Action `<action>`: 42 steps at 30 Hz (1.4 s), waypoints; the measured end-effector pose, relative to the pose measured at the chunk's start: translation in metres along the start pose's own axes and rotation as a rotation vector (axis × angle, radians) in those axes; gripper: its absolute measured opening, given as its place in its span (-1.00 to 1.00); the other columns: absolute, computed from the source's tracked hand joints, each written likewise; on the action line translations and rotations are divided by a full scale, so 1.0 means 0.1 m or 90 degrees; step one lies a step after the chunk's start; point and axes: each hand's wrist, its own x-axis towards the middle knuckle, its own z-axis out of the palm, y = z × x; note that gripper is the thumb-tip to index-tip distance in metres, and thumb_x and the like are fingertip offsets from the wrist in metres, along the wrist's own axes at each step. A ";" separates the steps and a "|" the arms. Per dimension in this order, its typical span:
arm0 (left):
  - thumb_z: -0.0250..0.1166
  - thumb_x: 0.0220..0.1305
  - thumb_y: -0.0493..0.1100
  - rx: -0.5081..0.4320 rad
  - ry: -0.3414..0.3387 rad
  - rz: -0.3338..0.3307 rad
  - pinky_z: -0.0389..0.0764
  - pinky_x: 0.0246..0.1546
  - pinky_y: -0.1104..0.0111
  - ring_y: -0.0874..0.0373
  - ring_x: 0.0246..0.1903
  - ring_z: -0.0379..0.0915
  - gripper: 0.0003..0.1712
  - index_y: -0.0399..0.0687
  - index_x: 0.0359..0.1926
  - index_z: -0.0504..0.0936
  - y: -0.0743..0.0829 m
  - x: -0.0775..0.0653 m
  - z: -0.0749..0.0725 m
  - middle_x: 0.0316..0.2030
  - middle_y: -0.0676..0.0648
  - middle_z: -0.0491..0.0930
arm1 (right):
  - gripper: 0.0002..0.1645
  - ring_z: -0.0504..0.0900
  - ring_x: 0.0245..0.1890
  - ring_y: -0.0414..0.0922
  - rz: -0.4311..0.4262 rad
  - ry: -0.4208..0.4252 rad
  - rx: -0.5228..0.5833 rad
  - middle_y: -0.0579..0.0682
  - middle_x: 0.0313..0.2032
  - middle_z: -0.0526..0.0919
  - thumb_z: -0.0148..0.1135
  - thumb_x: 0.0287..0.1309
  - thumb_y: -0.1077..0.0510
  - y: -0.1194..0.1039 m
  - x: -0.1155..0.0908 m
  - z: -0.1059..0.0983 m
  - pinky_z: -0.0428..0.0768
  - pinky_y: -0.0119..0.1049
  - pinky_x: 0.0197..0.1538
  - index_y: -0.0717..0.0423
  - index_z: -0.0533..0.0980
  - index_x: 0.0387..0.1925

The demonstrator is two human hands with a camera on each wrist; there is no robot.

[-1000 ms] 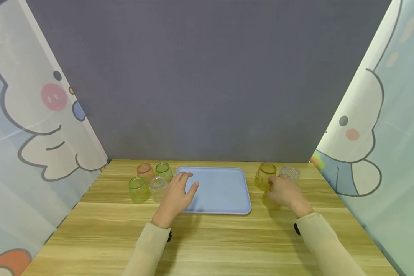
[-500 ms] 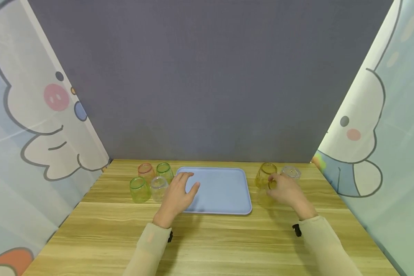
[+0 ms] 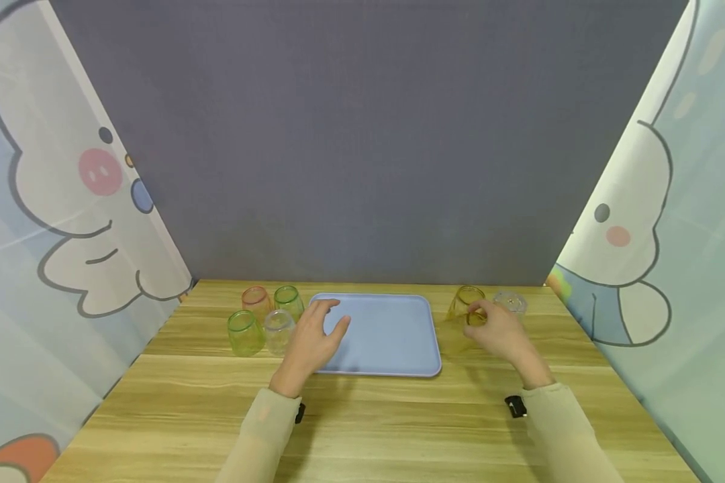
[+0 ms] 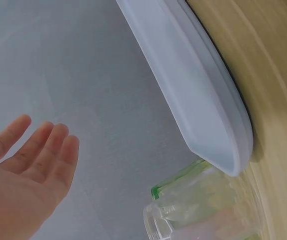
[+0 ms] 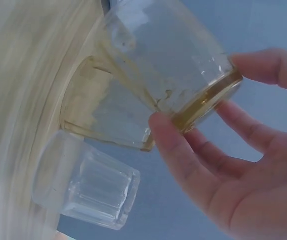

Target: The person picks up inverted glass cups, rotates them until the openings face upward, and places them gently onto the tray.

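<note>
My right hand (image 3: 500, 333) pinches a yellow glass (image 5: 163, 55) around its thick base, thumb on one side and fingers on the other. The glass is upside down and tilted, its mouth pointing down toward the tray side. Just behind it a second yellow glass (image 5: 108, 110) stands base-up on the table, overlapped by the held one. A clear glass (image 5: 91, 182) stands base-up beside that. My left hand (image 3: 309, 339), fingers spread and holding nothing, hovers over the left end of a pale blue tray (image 3: 380, 335), near another clear glass (image 3: 274, 329).
Left of the tray, a pink glass (image 3: 255, 299), a green glass (image 3: 286, 296) and a light green glass (image 3: 245, 335) stand grouped with that clear one. A grey panel (image 3: 362, 147) closes off the back of the wooden table (image 3: 374, 429); printed curtains (image 3: 689, 241) hang at both sides.
My right hand has drawn the yellow glass left toward the tray, and the glass has gone from near upright to tilted. The left hand stays nearly still.
</note>
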 end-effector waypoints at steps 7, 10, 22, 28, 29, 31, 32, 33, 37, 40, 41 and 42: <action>0.29 0.41 0.02 0.002 0.016 0.003 0.56 0.03 -0.02 -0.12 0.06 0.52 -0.53 -0.18 0.18 0.59 -0.01 0.00 0.00 0.08 -0.17 0.59 | -0.46 0.57 -0.04 0.24 0.004 0.021 0.057 0.39 0.07 0.57 0.31 0.17 0.08 -0.01 -0.01 0.04 0.58 0.01 -0.20 0.24 0.51 0.15; 0.29 0.42 0.03 -0.006 0.011 0.001 0.56 0.03 -0.01 -0.11 0.06 0.52 -0.52 -0.17 0.19 0.59 0.00 0.00 -0.01 0.09 -0.18 0.58 | -0.43 0.54 0.03 0.27 0.016 0.019 0.105 0.40 0.12 0.52 0.29 0.23 0.06 0.01 -0.01 0.04 0.60 0.01 -0.17 0.23 0.48 0.21; 0.29 0.43 0.03 -0.085 -0.001 -0.008 0.58 0.04 -0.06 -0.18 0.09 0.51 -0.47 -0.20 0.25 0.54 0.00 0.03 -0.06 0.16 -0.22 0.54 | -0.40 0.50 0.15 0.25 0.035 0.026 0.240 0.39 0.24 0.44 0.29 0.31 0.07 -0.06 0.00 0.01 0.61 0.00 -0.01 0.22 0.43 0.30; 0.28 0.44 0.02 -0.141 -0.009 -0.013 0.56 0.10 -0.07 -0.21 0.11 0.49 -0.43 -0.27 0.29 0.50 0.01 0.05 -0.08 0.18 -0.30 0.52 | -0.41 0.47 0.18 0.24 0.038 0.034 0.286 0.36 0.24 0.42 0.28 0.34 0.06 -0.07 0.02 0.03 0.59 -0.07 0.00 0.22 0.42 0.30; 0.28 0.44 0.02 -0.152 -0.009 -0.017 0.56 0.10 -0.07 -0.19 0.11 0.49 -0.42 -0.26 0.30 0.50 0.01 0.05 -0.09 0.19 -0.30 0.51 | -0.40 0.47 0.18 0.24 0.039 0.037 0.291 0.35 0.24 0.42 0.29 0.34 0.05 -0.08 0.02 0.03 0.59 -0.08 0.00 0.22 0.43 0.30; 0.28 0.44 0.01 -0.179 -0.010 -0.032 0.54 0.12 -0.07 -0.16 0.12 0.49 -0.41 -0.25 0.32 0.48 0.01 0.05 -0.09 0.20 -0.29 0.50 | -0.39 0.48 0.19 0.23 0.043 0.041 0.300 0.34 0.24 0.43 0.29 0.33 0.02 -0.09 0.02 0.04 0.59 -0.11 0.00 0.21 0.43 0.30; 0.29 0.45 0.01 -0.195 -0.010 -0.042 0.53 0.14 -0.07 -0.16 0.13 0.48 -0.41 -0.24 0.33 0.47 0.01 0.05 -0.09 0.21 -0.29 0.50 | -0.39 0.48 0.19 0.23 0.044 0.045 0.301 0.33 0.24 0.43 0.29 0.33 0.01 -0.09 0.02 0.04 0.59 -0.13 -0.01 0.21 0.43 0.30; 0.28 0.45 0.00 -0.212 -0.011 -0.054 0.52 0.15 -0.07 -0.15 0.14 0.48 -0.41 -0.23 0.34 0.46 0.01 0.05 -0.09 0.22 -0.29 0.49 | -0.39 0.49 0.19 0.23 0.045 0.049 0.305 0.33 0.23 0.44 0.29 0.33 0.01 -0.10 0.03 0.04 0.59 -0.16 -0.01 0.21 0.43 0.30; 0.28 0.46 -0.01 -0.277 -0.010 -0.096 0.47 0.21 -0.07 -0.13 0.18 0.47 -0.43 -0.20 0.35 0.46 0.01 0.06 -0.09 0.22 -0.27 0.49 | -0.41 0.51 0.18 0.21 0.044 0.061 0.341 0.33 0.22 0.45 0.29 0.32 0.06 -0.12 0.05 0.05 0.62 -0.27 -0.02 0.24 0.42 0.28; 0.28 0.46 -0.02 -0.303 -0.005 -0.113 0.46 0.22 -0.05 -0.11 0.18 0.48 -0.46 -0.17 0.32 0.48 0.02 0.06 -0.09 0.21 -0.23 0.51 | -0.43 0.55 0.12 0.16 0.039 0.066 0.382 0.34 0.21 0.45 0.28 0.32 0.12 -0.14 0.06 0.06 0.65 -0.33 -0.04 0.27 0.42 0.27; 0.28 0.46 -0.03 -0.308 -0.002 -0.114 0.46 0.22 -0.05 -0.11 0.18 0.49 -0.47 -0.18 0.32 0.49 0.02 0.06 -0.09 0.21 -0.22 0.51 | -0.44 0.56 0.09 0.13 0.037 0.069 0.391 0.34 0.20 0.45 0.28 0.32 0.13 -0.15 0.07 0.07 0.65 -0.35 -0.05 0.28 0.42 0.27; 0.28 0.46 -0.04 -0.316 0.001 -0.116 0.47 0.21 -0.04 -0.12 0.17 0.49 -0.48 -0.20 0.31 0.50 0.02 0.07 -0.08 0.20 -0.22 0.52 | -0.44 0.58 0.06 0.09 0.035 0.069 0.400 0.34 0.19 0.45 0.28 0.32 0.14 -0.16 0.07 0.07 0.65 -0.36 -0.06 0.28 0.42 0.27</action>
